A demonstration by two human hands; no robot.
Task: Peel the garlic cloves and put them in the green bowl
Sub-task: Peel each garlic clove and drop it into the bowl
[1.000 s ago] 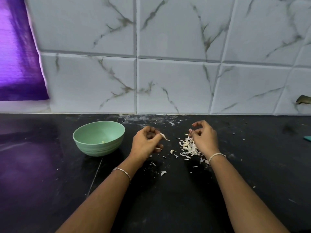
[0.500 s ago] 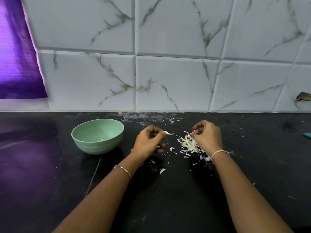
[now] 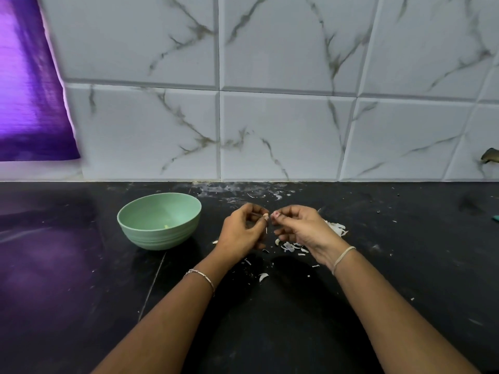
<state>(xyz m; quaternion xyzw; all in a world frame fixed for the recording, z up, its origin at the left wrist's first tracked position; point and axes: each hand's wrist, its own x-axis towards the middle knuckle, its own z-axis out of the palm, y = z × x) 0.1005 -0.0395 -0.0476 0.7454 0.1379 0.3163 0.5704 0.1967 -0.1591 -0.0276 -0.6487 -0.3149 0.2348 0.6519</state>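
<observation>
Pinching a small pale garlic clove point(image 3: 266, 217): left hand point(image 3: 240, 232) fingers; right hand point(image 3: 303, 228) fingers curled, hold unclear.

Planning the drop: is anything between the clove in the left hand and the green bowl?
Nothing visible does. Between the left hand, pinching the garlic clove, and the open green bowl lies only black counter with one tiny peel fleck; the peel pile sits under the right hand.
</observation>
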